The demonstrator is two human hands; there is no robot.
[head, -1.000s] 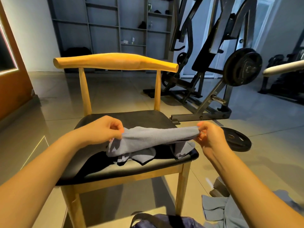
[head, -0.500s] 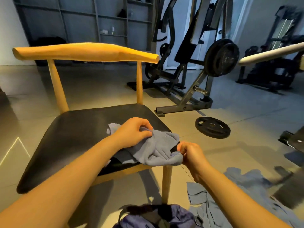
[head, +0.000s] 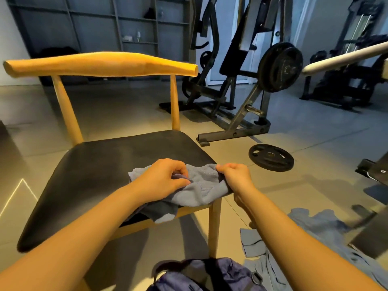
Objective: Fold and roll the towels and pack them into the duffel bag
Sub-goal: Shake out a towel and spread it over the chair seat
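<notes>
A grey towel (head: 201,190) lies bunched on the front right corner of the chair's black seat (head: 100,164), partly hanging over the edge. My left hand (head: 165,177) grips its left part with curled fingers. My right hand (head: 235,177) pinches its right edge at the seat's corner. A blue-purple duffel bag (head: 210,276) sits on the floor below, at the bottom edge of the view. More grey towels (head: 327,232) lie crumpled on the floor to the right.
The wooden chair's backrest (head: 100,64) stands in front of me. A loose weight plate (head: 270,157) lies on the floor to the right, with a plate-loaded gym machine (head: 279,66) behind it. Shelving (head: 134,24) lines the back wall.
The towel, stretched between my hands a second ago, is now bunched at the seat's front right corner. My right hand rose from below the seat edge to its corner.
</notes>
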